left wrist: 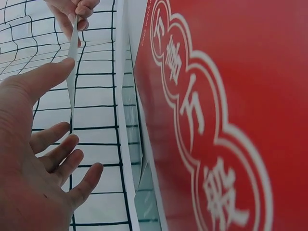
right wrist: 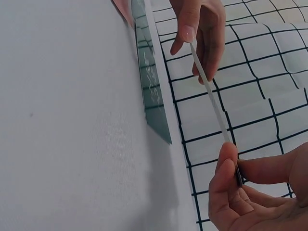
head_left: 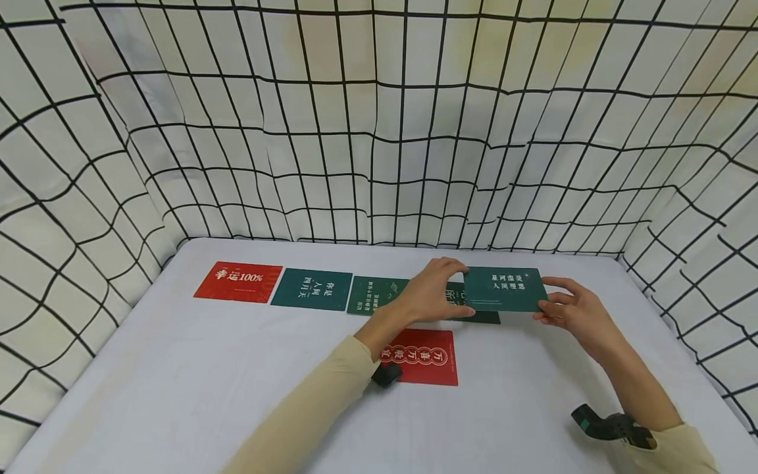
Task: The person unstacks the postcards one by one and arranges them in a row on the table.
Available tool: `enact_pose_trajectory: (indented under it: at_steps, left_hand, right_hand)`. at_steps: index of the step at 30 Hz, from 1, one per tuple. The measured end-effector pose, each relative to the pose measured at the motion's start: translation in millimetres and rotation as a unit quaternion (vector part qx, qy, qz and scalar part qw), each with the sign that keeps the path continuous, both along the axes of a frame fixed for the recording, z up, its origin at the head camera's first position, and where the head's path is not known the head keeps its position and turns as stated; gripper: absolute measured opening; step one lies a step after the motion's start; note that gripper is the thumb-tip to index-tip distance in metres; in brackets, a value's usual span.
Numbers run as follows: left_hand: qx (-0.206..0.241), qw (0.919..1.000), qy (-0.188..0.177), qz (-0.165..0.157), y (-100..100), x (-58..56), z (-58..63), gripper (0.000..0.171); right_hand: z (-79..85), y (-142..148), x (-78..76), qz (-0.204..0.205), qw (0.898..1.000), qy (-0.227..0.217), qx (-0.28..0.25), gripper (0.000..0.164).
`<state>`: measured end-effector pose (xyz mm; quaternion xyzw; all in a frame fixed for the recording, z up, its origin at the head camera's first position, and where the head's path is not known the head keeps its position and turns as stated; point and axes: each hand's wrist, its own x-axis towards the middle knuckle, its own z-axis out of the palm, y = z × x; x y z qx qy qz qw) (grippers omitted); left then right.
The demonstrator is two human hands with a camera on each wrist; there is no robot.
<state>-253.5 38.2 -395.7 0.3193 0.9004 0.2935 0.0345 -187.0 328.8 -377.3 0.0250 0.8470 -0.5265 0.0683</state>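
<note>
Both hands hold a dark green card with white lettering (head_left: 506, 294), tilted up above the table. My left hand (head_left: 435, 293) has thumb and forefinger at the card's left corners; in the left wrist view its other fingers are spread. At the opposite end, my right hand (head_left: 583, 316) pinches the edge between thumb and fingers. Behind the left hand and the raised card lies another dark green card (head_left: 485, 318), partly covered from view. Below the left wrist, a red card with ringed characters (head_left: 426, 368) lies flat, its left part hidden by the sleeve.
Leftward along the back run a green card (head_left: 362, 296), a teal card (head_left: 310, 289) and a red card (head_left: 238, 283), all flat on the white table (head_left: 177, 382). White cloth with a black grid (head_left: 385, 151) walls the back and sides.
</note>
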Motion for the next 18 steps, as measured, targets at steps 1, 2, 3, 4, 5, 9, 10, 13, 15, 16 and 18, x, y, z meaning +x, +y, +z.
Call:
enact_pose_trajectory:
  at_steps: [1, 2, 3, 4, 5, 9, 10, 13, 15, 16, 18]
  left_hand:
    - [0.000, 1.0000, -0.002, 0.000, 1.3, -0.2, -0.5, 0.078]
    - [0.000, 1.0000, -0.004, 0.001, 2.7, -0.5, -1.2, 0.078]
    - [-0.001, 1.0000, -0.005, 0.002, 4.2, -0.8, -1.9, 0.077]
    - [-0.001, 1.0000, -0.005, 0.003, 5.5, -0.9, -2.3, 0.077]
    - [-0.003, 1.0000, -0.003, 0.004, 7.1, -1.2, -2.8, 0.077]
    - [-0.011, 0.9999, 0.002, 0.007, 13.8, -2.1, -4.3, 0.075]
    - [-0.014, 0.9999, 0.002, 0.008, 15.4, -2.3, -4.7, 0.075]
    - [-0.026, 0.9996, 0.002, 0.011, 19.8, -3.0, -6.0, 0.075]
    - [-0.034, 0.9993, 0.001, 0.014, 22.4, -3.8, -6.8, 0.075]
    - [-0.036, 0.9992, 0.002, 0.016, 23.4, -4.1, -7.2, 0.075]
    - [-0.039, 0.9991, 0.002, 0.017, 25.3, -4.8, -7.5, 0.075]
  right_hand:
    - [-0.6, 1.0, -0.3, -0.002, 1.000, -0.001, 0.003, 0.068]
    - [-1.2, 2.0, -0.8, -0.004, 1.000, -0.002, 0.007, 0.068]
    - [-1.9, 3.0, -1.2, -0.005, 1.000, -0.003, 0.011, 0.068]
    - [-2.5, 4.0, -1.6, -0.006, 1.000, -0.004, 0.015, 0.068]
    - [-3.1, 5.2, -2.0, -0.007, 1.000, -0.005, 0.018, 0.067]
    - [-5.6, 10.4, -3.3, -0.012, 0.999, -0.008, 0.030, 0.068]
    - [-6.0, 11.8, -3.5, -0.013, 0.999, -0.010, 0.031, 0.067]
    - [-6.5, 15.1, -3.9, -0.015, 0.999, -0.013, 0.033, 0.067]
    - [-6.1, 16.7, -4.1, -0.015, 0.999, -0.015, 0.031, 0.067]
    - [-6.0, 17.5, -4.2, -0.015, 0.999, -0.016, 0.030, 0.067]
    - [-6.3, 19.0, -4.8, -0.016, 0.999, -0.018, 0.029, 0.067]
